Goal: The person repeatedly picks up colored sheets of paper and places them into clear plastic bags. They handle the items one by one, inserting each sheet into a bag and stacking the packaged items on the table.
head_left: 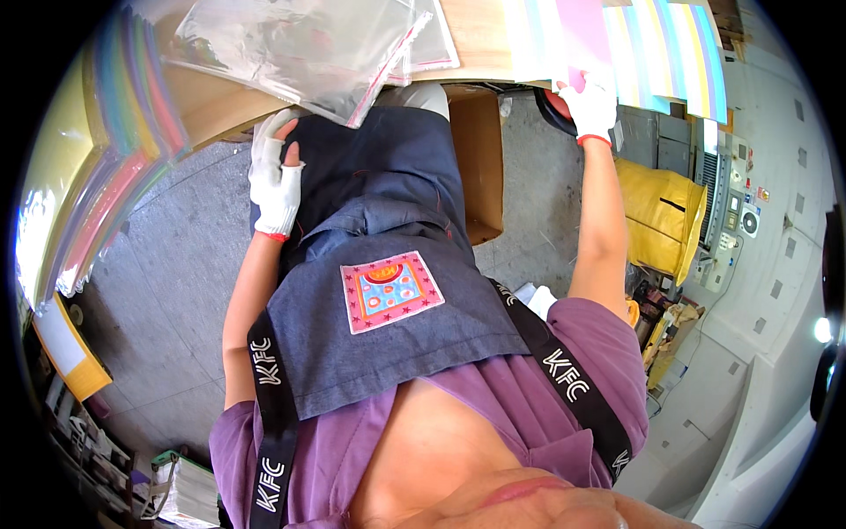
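Observation:
My left hand [278, 176], in a white knit glove with a red cuff and some bare fingertips, hangs by the table's near edge beside my dark apron. Its fingers are loosely stretched and apart, with nothing in them. My right hand [592, 108], gloved the same way, is at the table edge on the right. Thumb and fingers close on the near end of a pink sheet [583, 40], which lies among fanned stacks of coloured sheets [648, 53]. Clear plastic bags [304, 44] with a red-edged strip lie on the table between my hands.
More coloured sheets in clear sleeves [110, 167] hang over the table's left end. Below the wooden tabletop [485, 35] stands an open cardboard box [476, 167]. A yellow bag [661, 212] sits on the right, and a yellow-edged board [75, 348] on the left.

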Demonstrator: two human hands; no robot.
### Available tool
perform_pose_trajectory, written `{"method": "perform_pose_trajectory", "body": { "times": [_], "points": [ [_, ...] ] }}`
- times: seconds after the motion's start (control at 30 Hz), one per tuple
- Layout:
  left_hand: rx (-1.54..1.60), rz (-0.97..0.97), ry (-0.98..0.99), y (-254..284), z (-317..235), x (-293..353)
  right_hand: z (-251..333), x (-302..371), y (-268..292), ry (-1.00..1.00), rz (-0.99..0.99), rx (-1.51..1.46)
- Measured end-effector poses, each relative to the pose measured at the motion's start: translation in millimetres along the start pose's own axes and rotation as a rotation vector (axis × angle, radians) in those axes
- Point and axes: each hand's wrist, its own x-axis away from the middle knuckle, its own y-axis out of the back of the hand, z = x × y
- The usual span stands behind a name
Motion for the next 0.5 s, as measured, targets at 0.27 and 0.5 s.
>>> {"method": "perform_pose_trajectory", "body": {
  "times": [0.27,0.5],
  "points": [
    [0.018,0.079,0.049,-14,-10,12,-27,-7,-9,0.09,0.049,-0.141],
    [0.005,0.088,0.079,-11,-8,13,-23,-8,0,0.084,0.076,-0.199]
  ]
}}
